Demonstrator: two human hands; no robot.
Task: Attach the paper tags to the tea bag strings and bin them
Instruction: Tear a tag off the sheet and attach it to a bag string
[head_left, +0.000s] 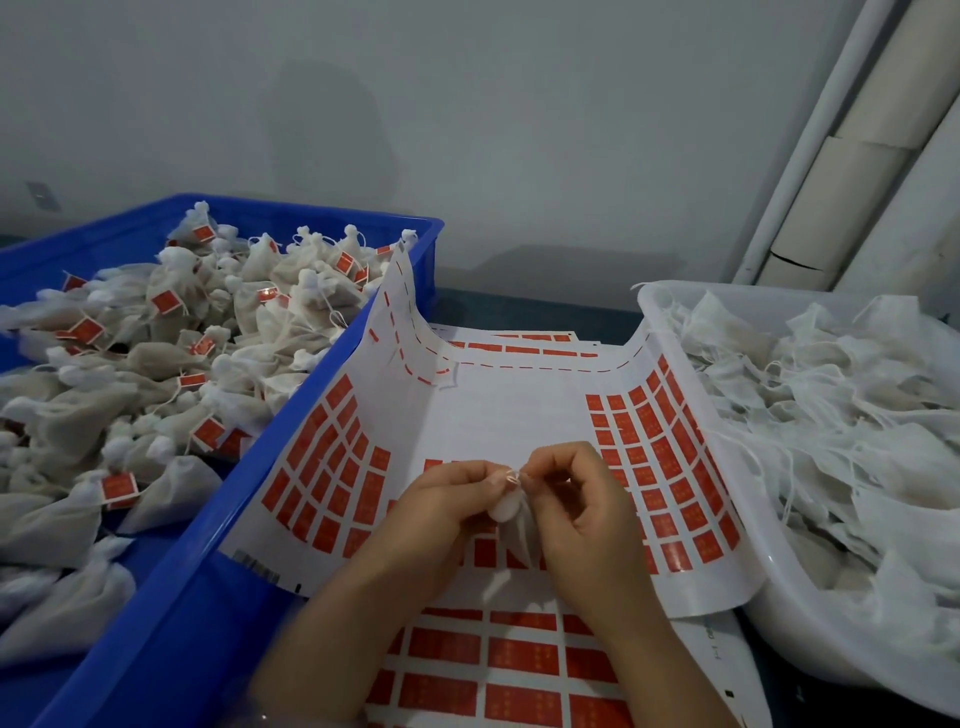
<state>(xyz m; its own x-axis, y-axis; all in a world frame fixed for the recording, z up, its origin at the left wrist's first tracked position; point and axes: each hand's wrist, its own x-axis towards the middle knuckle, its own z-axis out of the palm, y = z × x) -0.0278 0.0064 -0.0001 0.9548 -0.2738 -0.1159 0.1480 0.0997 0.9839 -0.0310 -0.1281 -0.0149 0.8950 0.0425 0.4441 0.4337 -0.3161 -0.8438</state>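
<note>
Both our left hand (449, 499) and right hand (576, 501) pinched the string (514, 474) of the tea bag (511, 522); slack fingertips, we judged, could drop it onto the tag sheet (498, 405).

glossy plastic crate (332, 364), gauzy cloth tea bags (291, 291)
</note>
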